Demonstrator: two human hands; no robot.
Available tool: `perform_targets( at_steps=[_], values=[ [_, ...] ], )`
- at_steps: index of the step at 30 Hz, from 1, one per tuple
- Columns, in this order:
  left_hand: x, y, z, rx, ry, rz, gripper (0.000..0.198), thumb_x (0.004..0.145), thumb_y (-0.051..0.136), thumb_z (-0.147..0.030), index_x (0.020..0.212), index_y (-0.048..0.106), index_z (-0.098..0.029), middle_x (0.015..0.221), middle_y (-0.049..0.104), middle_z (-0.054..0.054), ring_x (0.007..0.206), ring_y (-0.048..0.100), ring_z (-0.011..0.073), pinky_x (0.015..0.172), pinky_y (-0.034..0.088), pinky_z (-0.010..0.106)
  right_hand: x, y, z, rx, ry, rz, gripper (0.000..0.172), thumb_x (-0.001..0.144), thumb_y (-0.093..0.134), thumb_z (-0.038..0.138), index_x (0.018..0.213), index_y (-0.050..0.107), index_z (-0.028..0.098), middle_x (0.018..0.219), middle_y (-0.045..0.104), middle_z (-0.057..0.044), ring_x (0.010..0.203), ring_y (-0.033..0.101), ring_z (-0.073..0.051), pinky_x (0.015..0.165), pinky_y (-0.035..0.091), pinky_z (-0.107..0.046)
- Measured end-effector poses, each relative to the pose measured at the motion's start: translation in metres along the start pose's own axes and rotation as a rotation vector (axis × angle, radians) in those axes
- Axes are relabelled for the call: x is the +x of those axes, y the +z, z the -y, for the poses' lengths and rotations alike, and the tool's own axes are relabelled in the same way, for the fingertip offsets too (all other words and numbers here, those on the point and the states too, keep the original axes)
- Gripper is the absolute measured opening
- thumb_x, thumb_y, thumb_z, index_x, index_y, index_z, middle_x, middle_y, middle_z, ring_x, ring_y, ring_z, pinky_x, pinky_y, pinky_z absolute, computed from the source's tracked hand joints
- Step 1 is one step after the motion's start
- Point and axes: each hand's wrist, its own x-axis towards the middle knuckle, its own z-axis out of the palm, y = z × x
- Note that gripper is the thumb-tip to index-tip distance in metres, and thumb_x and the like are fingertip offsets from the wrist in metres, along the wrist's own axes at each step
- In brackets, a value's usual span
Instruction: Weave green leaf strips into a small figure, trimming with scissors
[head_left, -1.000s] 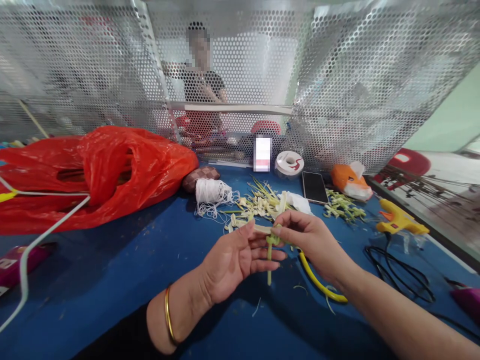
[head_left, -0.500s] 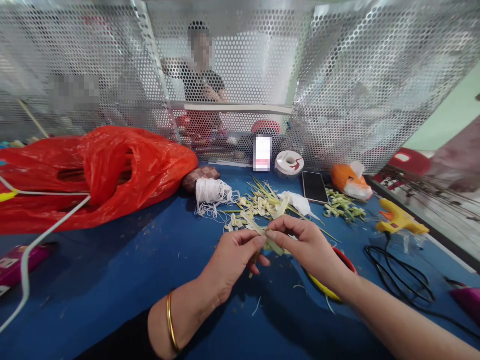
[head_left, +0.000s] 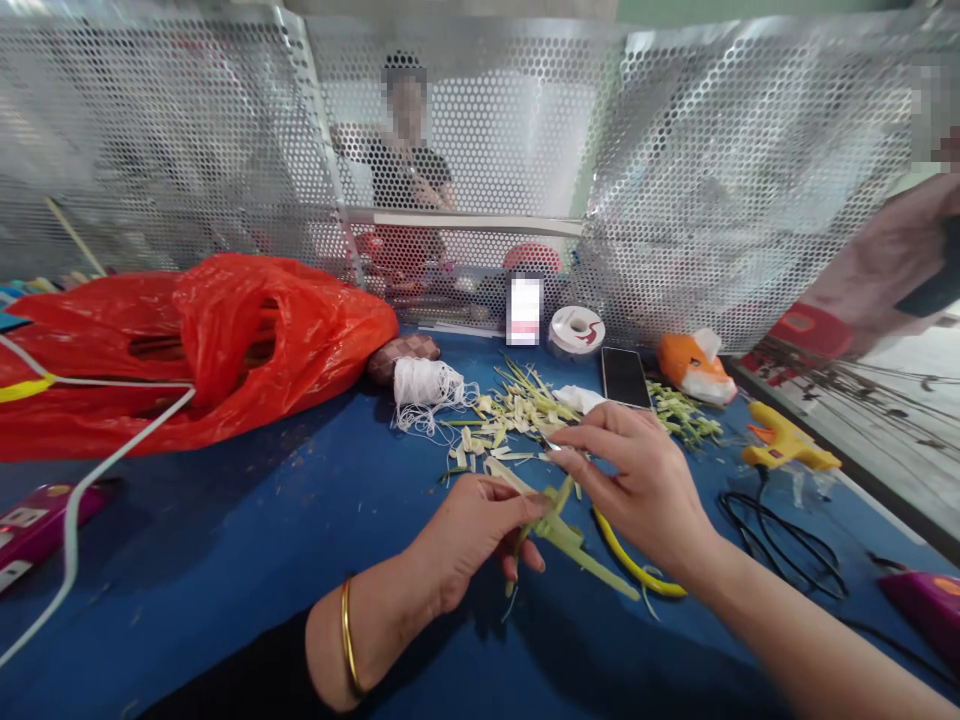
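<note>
My left hand (head_left: 487, 525) is closed in a pinch on pale green plant strips (head_left: 585, 562). They cross one another at the fingertips, and one long strip points down to the right. A thin stem with a thread end hangs below the fingers. Above and to the right, my right hand (head_left: 637, 470) is pinched, apart from the strips. A small whitish, shiny bit shows at its fingertips, too small to name. Just beyond both hands lies a pile of cut pale yellow-green pieces and stalks (head_left: 517, 405). A yellow curved rim (head_left: 630, 565) is partly hidden beneath my right forearm.
A red plastic bag (head_left: 315, 350) fills the left. At the back are a ball of white string (head_left: 427, 385), a white spool (head_left: 576, 332), a phone (head_left: 624, 377) and an orange tissue pack (head_left: 696, 368). A yellow glue gun (head_left: 791, 440) with black cord lies right. A person (head_left: 409, 170) is behind the perforated screen.
My right hand has moved up and right, away from the strips it was touching. The strips in my left hand now spread lower right. Another person's clothing shows more at the right edge.
</note>
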Motion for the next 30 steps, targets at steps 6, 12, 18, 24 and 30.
perform_targets(
  at_steps=[6, 12, 18, 24, 30],
  values=[
    [-0.003, 0.007, 0.008, 0.085, -0.016, 0.114, 0.028, 0.068, 0.070, -0.041, 0.065, 0.065, -0.014, 0.040, 0.052, -0.004, 0.036, 0.050, 0.0092, 0.036, 0.036, 0.018, 0.002, 0.001, 0.012, 0.204, 0.013, 0.402, 0.009, 0.082, 0.067, 0.026, 0.075, 0.070, 0.020, 0.073, 0.063, 0.000, 0.072, 0.057, -0.015, 0.073, 0.039, -0.032],
    [-0.004, 0.011, 0.008, 0.136, -0.047, 0.165, 0.024, 0.072, 0.066, -0.037, 0.064, 0.066, -0.014, 0.042, 0.056, -0.001, 0.037, 0.050, 0.0086, 0.038, 0.039, 0.018, -0.003, 0.014, 0.013, 0.586, 0.312, 0.388, 0.023, 0.088, 0.055, 0.025, 0.066, 0.051, 0.019, 0.057, 0.054, 0.005, 0.054, 0.049, -0.010, 0.054, 0.038, -0.023],
    [-0.004, 0.011, 0.013, 0.133, -0.053, 0.209, 0.025, 0.071, 0.068, -0.036, 0.069, 0.070, -0.012, 0.049, 0.059, 0.001, 0.042, 0.055, 0.0100, 0.040, 0.041, 0.019, -0.003, 0.016, 0.015, 0.732, 0.313, 0.341, 0.016, 0.093, 0.048, 0.025, 0.079, 0.051, 0.020, 0.066, 0.063, 0.002, 0.060, 0.058, -0.010, 0.063, 0.046, -0.024],
    [-0.005, 0.011, 0.009, 0.105, -0.033, 0.193, 0.024, 0.070, 0.067, -0.035, 0.067, 0.068, -0.012, 0.045, 0.056, 0.000, 0.041, 0.055, 0.0117, 0.039, 0.040, 0.020, -0.006, 0.012, 0.015, 0.784, 0.191, 0.350, 0.017, 0.097, 0.045, 0.027, 0.082, 0.051, 0.021, 0.073, 0.061, 0.002, 0.068, 0.058, -0.011, 0.069, 0.046, -0.027],
    [-0.007, 0.010, 0.006, 0.049, 0.016, 0.173, 0.028, 0.070, 0.068, -0.040, 0.070, 0.067, -0.012, 0.051, 0.058, 0.000, 0.041, 0.054, 0.0100, 0.040, 0.041, 0.019, -0.009, 0.014, 0.013, 0.706, 0.181, 0.339, 0.015, 0.096, 0.046, 0.027, 0.085, 0.054, 0.020, 0.080, 0.064, 0.000, 0.073, 0.059, -0.012, 0.068, 0.046, -0.026]
  ],
)
